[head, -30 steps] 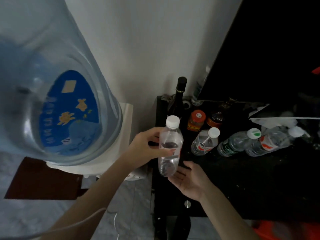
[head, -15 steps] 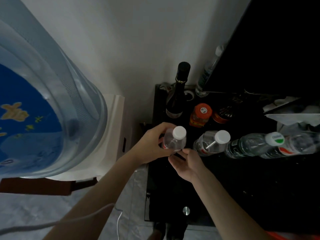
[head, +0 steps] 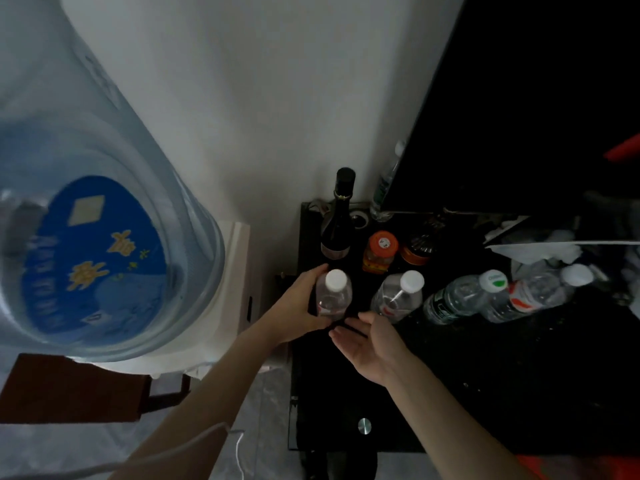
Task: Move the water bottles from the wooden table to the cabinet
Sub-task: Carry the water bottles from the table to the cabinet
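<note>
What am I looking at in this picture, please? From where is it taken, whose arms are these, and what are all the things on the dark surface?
The picture comes from a wide-angle camera worn on a person's head, looking down, so the two bare arms are that person's own.

The left hand is wrapped around a small water bottle with a white cap, standing at the left edge of the black cabinet top. The right hand is open beside it, palm up, holding nothing.

To the right, three more water bottles form a row: one, another with a green mark on its cap, and a third. Behind stand a dark wine bottle and an orange-lidded jar.

The big blue thing at left is a water dispenser jug.
</note>
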Motion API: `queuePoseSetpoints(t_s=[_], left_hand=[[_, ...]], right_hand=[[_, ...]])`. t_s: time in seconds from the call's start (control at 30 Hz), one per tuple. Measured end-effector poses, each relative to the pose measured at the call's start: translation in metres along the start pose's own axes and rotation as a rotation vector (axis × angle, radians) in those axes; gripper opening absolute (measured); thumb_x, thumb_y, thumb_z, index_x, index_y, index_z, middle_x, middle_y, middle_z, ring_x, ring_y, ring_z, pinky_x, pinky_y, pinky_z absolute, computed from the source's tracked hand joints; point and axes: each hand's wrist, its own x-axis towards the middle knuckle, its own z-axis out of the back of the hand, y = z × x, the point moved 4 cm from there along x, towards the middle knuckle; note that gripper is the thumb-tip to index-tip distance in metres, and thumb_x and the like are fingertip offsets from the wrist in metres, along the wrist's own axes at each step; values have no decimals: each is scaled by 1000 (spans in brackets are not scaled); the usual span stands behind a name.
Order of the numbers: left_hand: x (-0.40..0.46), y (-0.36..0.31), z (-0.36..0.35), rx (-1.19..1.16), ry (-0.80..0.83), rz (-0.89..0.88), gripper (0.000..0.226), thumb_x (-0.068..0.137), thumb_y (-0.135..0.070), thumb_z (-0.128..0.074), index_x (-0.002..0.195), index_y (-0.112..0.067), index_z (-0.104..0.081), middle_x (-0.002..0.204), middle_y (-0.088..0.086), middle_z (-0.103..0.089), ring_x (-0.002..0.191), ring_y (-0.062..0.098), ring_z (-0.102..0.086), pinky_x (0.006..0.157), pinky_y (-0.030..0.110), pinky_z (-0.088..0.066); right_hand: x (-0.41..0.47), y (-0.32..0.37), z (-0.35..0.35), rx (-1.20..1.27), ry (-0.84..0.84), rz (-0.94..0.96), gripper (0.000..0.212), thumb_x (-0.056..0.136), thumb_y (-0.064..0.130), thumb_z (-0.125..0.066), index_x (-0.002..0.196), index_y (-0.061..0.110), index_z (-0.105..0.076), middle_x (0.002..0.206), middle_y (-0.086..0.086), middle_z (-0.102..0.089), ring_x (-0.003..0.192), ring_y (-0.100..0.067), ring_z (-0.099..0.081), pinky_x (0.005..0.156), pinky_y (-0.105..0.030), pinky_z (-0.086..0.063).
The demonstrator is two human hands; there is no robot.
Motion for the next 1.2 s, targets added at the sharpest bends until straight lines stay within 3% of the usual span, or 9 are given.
queuePoseSetpoints(t_s=[0.17,0.27,0.4,0.53,0.6,0.7,0.77,0.87,1.2], left_hand=[[-42,-9,1,104,-52,133,121,77,-23,-90,164,-13,-7,165,13,-28,153,31,-27,123,48,-28],[-76,-18,1,218,-83,192,106,85,-37,-81,164,-17,-14,163,9,-30,150,30,-31,122,42,-31],[-137,-31,5,379,-242,239,85,89,-43,-72,159,-21,-29,163,2,-32,147,25,-36,117,36,-35],[-215,-39,11,507,-449,333,78,91,-50,-66,158,-27,-33,169,1,-22,154,25,-23,122,38,-24],[-256,-43,14,545,-521,409,77,93,-55,-62,158,-29,-30,172,-1,-12,158,23,-12,125,41,-15],[-320,-44,17,576,-610,528,80,93,-62,-55,161,-32,-25,174,-3,-2,160,22,-1,127,45,-3],[-367,-42,20,576,-686,609,81,93,-66,-51,162,-33,-23,174,-3,-1,161,22,2,127,47,-1],[-442,-35,19,556,-791,748,80,95,-71,-42,162,-34,-18,174,-2,4,160,24,6,127,49,3],[-702,-5,-49,355,-1069,1121,72,102,-66,-28,164,-32,-12,173,-1,15,158,22,19,125,48,12]], right_hand=[[-51,-3,3,-225,-3,48,36,101,20,-51,127,-4,-54,131,-28,-52,122,-41,-55,97,-46,-47],[-78,-9,-5,-438,-18,84,39,100,22,-53,133,0,-55,134,-23,-53,123,-38,-55,93,-44,-48],[-108,-28,-20,-729,110,143,40,101,26,-51,136,8,-54,134,-13,-55,115,-27,-57,93,-39,-49],[-145,-59,-40,-1060,249,203,8,100,23,-50,102,22,-57,129,-13,-57,113,-25,-57,97,-38,-46],[-163,-80,-50,-1263,315,289,13,99,22,-49,89,24,-58,120,-17,-60,112,-26,-59,95,-40,-48],[-188,-125,-68,-1609,466,486,17,96,21,-46,85,20,-60,91,-7,-63,88,-20,-60,91,-34,-48],[-203,-163,-79,-1800,588,581,19,94,24,-47,103,20,-64,108,-4,-65,102,-22,-60,96,-34,-47],[-228,-223,-91,-2013,733,685,51,94,33,-49,143,18,-49,142,-5,-53,125,-22,-53,104,-31,-41],[-316,-454,-67,-2519,1206,965,67,99,50,-38,157,20,-22,166,-9,-17,152,-28,-18,121,-46,-21]])
